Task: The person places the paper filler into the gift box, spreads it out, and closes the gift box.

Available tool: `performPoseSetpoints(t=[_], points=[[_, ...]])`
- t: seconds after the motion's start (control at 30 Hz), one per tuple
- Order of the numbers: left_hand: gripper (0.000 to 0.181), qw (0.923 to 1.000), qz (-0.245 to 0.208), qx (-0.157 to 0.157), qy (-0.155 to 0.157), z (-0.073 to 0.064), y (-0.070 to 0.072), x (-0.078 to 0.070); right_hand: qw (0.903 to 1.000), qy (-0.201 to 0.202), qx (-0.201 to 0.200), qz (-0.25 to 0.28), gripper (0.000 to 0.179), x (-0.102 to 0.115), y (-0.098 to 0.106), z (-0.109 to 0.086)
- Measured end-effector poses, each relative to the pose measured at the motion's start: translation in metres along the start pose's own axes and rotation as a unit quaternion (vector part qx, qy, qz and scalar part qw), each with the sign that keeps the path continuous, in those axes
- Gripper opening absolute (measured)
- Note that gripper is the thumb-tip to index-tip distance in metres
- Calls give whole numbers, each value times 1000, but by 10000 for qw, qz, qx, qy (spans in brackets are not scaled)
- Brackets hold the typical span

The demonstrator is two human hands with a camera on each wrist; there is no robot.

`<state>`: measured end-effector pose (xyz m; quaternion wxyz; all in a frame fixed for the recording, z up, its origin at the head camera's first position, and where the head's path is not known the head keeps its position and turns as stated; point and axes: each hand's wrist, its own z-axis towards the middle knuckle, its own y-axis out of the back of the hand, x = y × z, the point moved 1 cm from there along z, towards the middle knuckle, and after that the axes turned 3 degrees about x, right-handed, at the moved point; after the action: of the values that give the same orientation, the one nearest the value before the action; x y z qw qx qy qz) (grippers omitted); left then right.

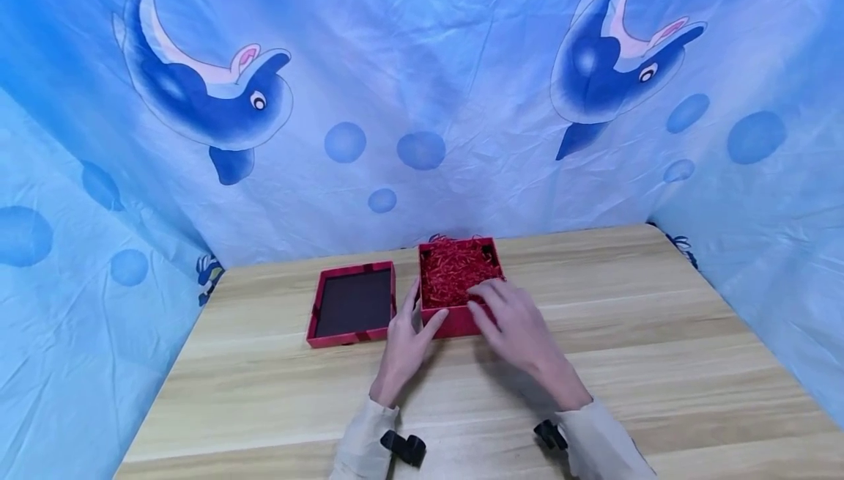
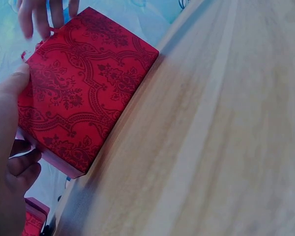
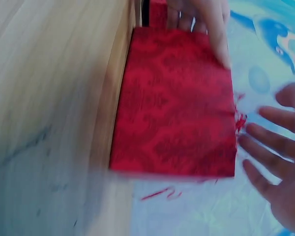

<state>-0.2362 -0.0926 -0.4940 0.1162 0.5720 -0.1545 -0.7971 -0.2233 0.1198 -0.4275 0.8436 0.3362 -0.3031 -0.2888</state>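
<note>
A red patterned gift box [image 1: 453, 325] stands uncovered on the table, filled with red shredded paper [image 1: 455, 271]. My left hand [image 1: 404, 348] holds its near left corner, thumb at the front rim and fingers along the left side. In the left wrist view, the box [image 2: 88, 93] shows a dark floral print, and several fingers of the left hand [image 2: 2, 123] bend by its side. My right hand [image 1: 517, 322] is over the near right part of the box, fingers spread at the shredded paper. From the right wrist, that hand [image 3: 280, 147] appears with nothing gripped.
Left of the box lies a red lid [image 1: 354, 304], inside up, with a dark lining. The wooden table [image 1: 264, 392] reaches back to a blue dolphin-print curtain [image 1: 461, 194]. Black straps [image 1: 404, 448] sit on both wrists.
</note>
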Motion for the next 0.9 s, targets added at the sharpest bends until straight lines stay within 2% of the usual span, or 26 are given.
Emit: performPoseSetpoints(t=[0.1, 0.2, 0.3, 0.37, 0.43, 0.5, 0.57, 0.73, 0.9], points=[[82, 9999, -84, 44, 42, 1, -2, -1, 9946, -233, -801, 615, 23, -16, 7, -5], [83, 9999, -137, 67, 72, 2, -4, -1, 9816, -917, -1010, 1334, 25, -35, 9, -12], [84, 9998, -146, 69, 88, 1, -5, -1, 9641, -1605, -660, 2009, 29, -54, 8, -20], [84, 9998, -153, 75, 88, 1, -5, -1, 9527, -1922, -180, 2348, 35, -62, 5, -25], [83, 9998, -143, 70, 108, 1, -4, -1, 9464, -2063, 307, 2465, 40, -69, 1, -29], [83, 9998, -136, 73, 106, 1, -4, -2, 9428, -2108, 656, 2499, 42, -72, -2, -31], [83, 9998, -121, 79, 106, 1, -3, -2, 9412, -2185, 762, 2460, 39, -74, -4, -31], [83, 9998, -102, 61, 128, 3, -2, -2, 9411, -2308, 360, 2444, 12, -74, -5, -28], [83, 9997, -111, 80, 187, 2, -3, -1, 9428, -2262, -73, 2448, 4, -67, -2, -25]])
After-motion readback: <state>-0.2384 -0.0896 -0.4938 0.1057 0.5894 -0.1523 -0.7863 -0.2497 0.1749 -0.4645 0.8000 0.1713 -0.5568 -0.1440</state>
